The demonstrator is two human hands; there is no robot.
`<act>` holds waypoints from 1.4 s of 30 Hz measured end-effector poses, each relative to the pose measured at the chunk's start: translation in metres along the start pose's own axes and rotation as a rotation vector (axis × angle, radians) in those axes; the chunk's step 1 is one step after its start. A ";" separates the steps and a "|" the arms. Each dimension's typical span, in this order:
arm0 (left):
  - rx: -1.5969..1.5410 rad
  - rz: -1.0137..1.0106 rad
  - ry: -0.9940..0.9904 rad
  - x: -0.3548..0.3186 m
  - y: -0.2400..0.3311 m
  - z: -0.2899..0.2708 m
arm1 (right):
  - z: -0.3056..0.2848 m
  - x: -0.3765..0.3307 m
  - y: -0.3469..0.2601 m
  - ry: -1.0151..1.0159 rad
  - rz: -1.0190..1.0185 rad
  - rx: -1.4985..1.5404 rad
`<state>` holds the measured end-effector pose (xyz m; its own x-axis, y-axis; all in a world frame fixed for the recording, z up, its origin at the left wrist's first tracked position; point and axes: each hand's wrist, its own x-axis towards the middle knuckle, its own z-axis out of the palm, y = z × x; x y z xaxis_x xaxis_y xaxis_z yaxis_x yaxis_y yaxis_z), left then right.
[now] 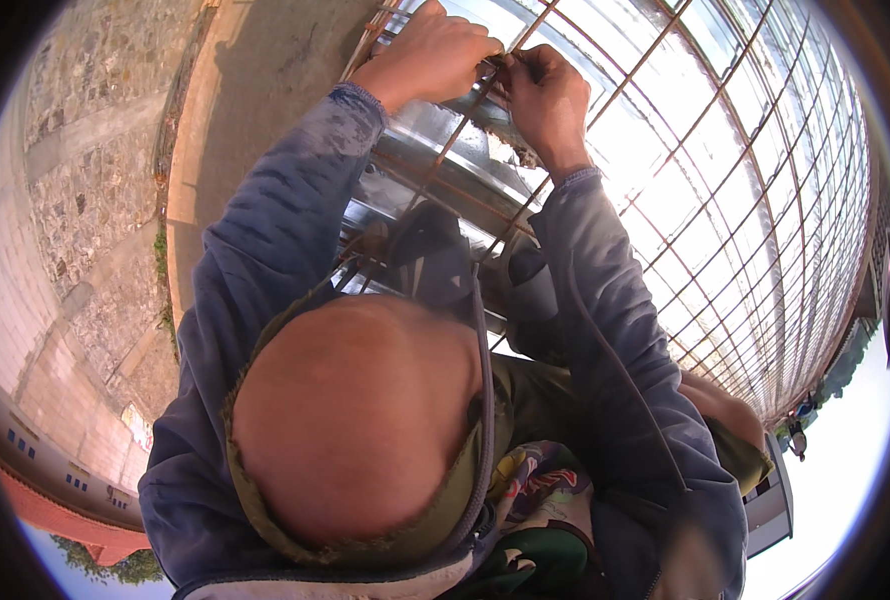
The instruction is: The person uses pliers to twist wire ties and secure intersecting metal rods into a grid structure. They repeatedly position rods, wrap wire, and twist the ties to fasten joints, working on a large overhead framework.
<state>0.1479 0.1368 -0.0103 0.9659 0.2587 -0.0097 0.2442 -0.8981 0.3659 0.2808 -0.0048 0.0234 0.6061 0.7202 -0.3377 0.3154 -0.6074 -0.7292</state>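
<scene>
Rust-brown steel reinforcing-bar grid [725, 200], largest element, spread across the upper right and curving away toward the rim. Beneath it, shiny silver sheet-metal panels [445, 160], glaring in sunlight. At left, grey rough stone wall [75, 170] and pale concrete strip [265, 80], well below the working level.

Blue-grey long sleeves [265, 250] reaching up from the lower edge to 1 bar crossing near the top centre.

Left hand [430, 55]: closed over the crossing, knuckles up, fingers curled around a bar. Right hand [545, 100]: closed too, fingertips pinched against the same crossing, just touching the left hand. Thin wire tie at the crossing [500, 65]: smallest element, barely resolved between the fingertips; shape and tightness not discernible.

Likely failure modes, judged from this view:
- Cut or puncture to bare fingers, caused by a loose wire end or rusty bar edge with no gloves on either hand.
- Slack tie, caused by too few twists, leaving the 2 bars free to shift.
- Snapped wire, caused by over-twisting.
- Loss of balance on the open grid, caused by both hands being occupied at 1 point and glare off the sheet metal hiding foot placement.
</scene>
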 end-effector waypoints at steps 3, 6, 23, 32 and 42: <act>-0.032 -0.026 -0.099 0.009 0.002 -0.007 | -0.002 0.011 0.009 -0.016 -0.007 -0.018; -0.009 -0.063 -0.127 0.007 0.003 -0.008 | -0.005 0.009 0.002 -0.058 -0.126 -0.075; -0.017 0.081 0.081 0.003 -0.003 0.003 | 0.012 -0.016 0.041 0.115 -0.001 0.488; 0.001 -0.010 0.010 0.006 0.001 0.002 | -0.013 0.025 0.049 0.004 0.200 0.279; -0.069 -0.092 -0.018 0.006 0.008 -0.006 | -0.008 0.031 0.025 0.153 0.262 0.033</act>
<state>0.1548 0.1329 -0.0016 0.9411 0.3324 -0.0623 0.3262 -0.8439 0.4259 0.3132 -0.0008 -0.0009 0.7677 0.4797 -0.4249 0.1114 -0.7529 -0.6487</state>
